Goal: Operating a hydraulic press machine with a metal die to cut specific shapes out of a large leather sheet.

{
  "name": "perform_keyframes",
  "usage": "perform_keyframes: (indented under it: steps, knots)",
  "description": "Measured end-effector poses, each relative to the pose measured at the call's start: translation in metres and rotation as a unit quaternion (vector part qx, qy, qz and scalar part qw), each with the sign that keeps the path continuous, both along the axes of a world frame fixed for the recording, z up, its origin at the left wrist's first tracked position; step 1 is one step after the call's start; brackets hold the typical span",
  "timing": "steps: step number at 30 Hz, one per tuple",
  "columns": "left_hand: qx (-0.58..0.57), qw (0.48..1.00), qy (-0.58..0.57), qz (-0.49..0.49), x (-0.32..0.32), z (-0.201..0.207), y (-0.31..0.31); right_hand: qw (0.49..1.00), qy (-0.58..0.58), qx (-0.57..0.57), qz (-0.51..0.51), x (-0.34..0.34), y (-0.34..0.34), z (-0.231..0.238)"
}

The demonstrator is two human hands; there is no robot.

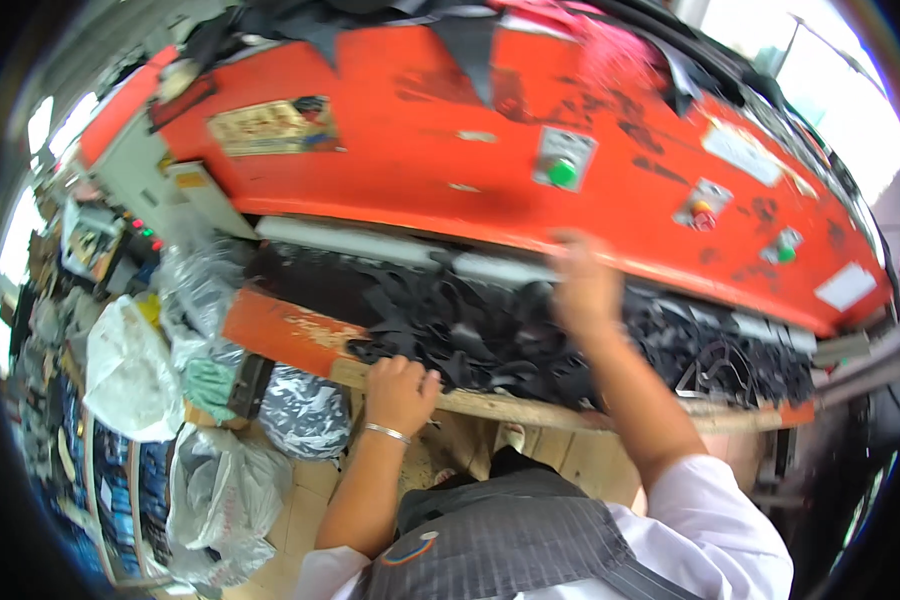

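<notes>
A long heap of dark, cut scrap pieces lies on the bed of a large orange machine. My left hand, with a silver bracelet at the wrist, sits at the bed's wooden front edge, against the left end of the heap. Its fingers are curled; what they hold, if anything, is hidden. Over the back of the heap, close under the orange panel, my right hand is smeared by motion, so its fingers cannot be read. A clear curved plastic-looking piece lies on the scraps at the right.
Green buttons and a red button are set in the panel. A white roller-like bar runs beneath it. At left stand white plastic bags and a filled clear bag. Pink and dark material lies on top of the machine.
</notes>
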State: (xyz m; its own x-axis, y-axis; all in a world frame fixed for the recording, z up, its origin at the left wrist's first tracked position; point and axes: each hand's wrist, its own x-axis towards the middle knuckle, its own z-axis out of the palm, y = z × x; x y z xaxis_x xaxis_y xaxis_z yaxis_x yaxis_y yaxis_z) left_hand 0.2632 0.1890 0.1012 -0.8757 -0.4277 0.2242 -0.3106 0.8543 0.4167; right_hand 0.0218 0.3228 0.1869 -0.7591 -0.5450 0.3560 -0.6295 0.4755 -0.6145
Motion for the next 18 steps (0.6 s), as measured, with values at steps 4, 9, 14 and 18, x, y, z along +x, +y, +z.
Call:
perform_keyframes:
  steps: [4,9,14,18]
  knots:
    - [-0.043,0.998,0.04,0.028,-0.026,-0.006,-0.007,0.951,-0.089,-0.104,0.279,0.05,-0.083,-0.042]
    - [0.016,0.999,-0.043,-0.022,-0.06,-0.007,-0.021,0.984,-0.013,-0.025,0.177,-0.042,-0.113,-0.076]
    - [0.034,0.999,0.022,-0.034,-0.133,-0.02,-0.041,0.976,-0.026,0.178,0.118,-0.082,-0.183,-0.113]
    - [-0.038,0.99,-0.081,-0.105,-0.206,-0.05,-0.063,0.975,-0.043,0.181,0.117,-0.092,-0.237,-0.141]
